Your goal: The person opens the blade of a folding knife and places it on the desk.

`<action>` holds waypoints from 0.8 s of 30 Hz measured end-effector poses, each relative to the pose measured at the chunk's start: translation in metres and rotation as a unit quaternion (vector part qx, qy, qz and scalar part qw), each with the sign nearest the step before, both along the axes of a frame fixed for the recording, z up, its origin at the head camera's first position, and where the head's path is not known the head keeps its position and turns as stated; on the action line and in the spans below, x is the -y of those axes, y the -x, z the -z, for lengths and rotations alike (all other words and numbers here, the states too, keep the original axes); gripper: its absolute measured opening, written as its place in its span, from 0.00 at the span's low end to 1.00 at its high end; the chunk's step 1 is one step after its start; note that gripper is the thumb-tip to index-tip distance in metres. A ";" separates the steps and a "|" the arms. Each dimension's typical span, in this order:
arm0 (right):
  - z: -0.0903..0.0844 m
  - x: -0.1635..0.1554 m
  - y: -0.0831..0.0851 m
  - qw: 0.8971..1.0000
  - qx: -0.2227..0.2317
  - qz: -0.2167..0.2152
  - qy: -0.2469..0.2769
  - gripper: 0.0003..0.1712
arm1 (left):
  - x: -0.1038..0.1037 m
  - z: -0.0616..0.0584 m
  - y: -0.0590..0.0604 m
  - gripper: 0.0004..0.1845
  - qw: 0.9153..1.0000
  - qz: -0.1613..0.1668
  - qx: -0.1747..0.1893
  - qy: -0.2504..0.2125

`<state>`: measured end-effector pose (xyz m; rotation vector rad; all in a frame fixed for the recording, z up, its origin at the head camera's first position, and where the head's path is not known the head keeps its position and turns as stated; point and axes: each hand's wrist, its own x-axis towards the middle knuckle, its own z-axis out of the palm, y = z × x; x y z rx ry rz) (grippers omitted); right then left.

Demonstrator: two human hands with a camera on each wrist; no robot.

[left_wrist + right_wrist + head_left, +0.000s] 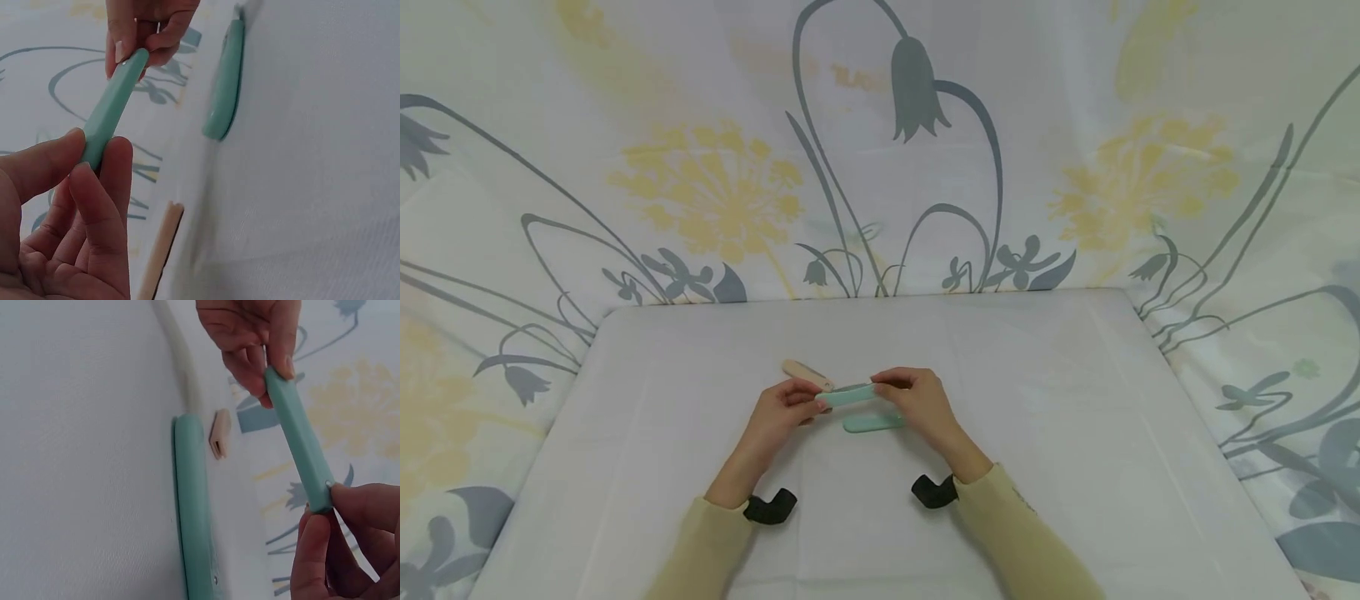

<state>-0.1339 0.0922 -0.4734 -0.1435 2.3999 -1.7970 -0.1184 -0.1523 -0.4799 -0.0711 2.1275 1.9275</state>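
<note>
A mint-green folding knife [847,397] with a small rivet near one end is held between both hands, raised above the table. My left hand [782,410] pinches its left end between thumb and fingers [100,206]. At the riveted right end, my right hand [921,404] grips it with thumb and fingertips [312,540]. A grey strip like a blade edge shows along its far side in the head view. Below it lies a second mint-green folding knife [871,424], its right end partly covered by my right hand. Behind my left hand rests a beige folding knife [805,372].
A white cloth covers the table [1045,358]. Around its back and sides hangs a flowered curtain [880,167]. Black wrist-worn pieces [771,507] stick out at both sleeve cuffs.
</note>
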 end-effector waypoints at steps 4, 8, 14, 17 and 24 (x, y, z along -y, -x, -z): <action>-0.001 -0.009 -0.002 1.000 -0.014 0.002 -0.018 0.08 | -0.009 0.002 -0.003 0.15 1.000 0.010 -0.003 -0.009; -0.002 -0.016 -0.005 0.999 -0.032 -0.001 -0.044 0.08 | -0.017 0.003 -0.004 0.14 1.000 0.010 -0.011 -0.015; -0.003 -0.022 -0.006 0.995 -0.076 -0.037 -0.061 0.10 | -0.026 0.003 -0.006 0.14 1.000 0.024 -0.019 -0.007; -0.003 -0.022 -0.005 0.992 -0.077 -0.077 -0.059 0.12 | -0.031 0.002 -0.008 0.14 0.999 0.037 -0.028 -0.004; -0.003 -0.019 -0.007 0.983 -0.050 -0.160 -0.079 0.10 | -0.040 0.001 -0.011 0.13 0.997 0.064 -0.032 -0.011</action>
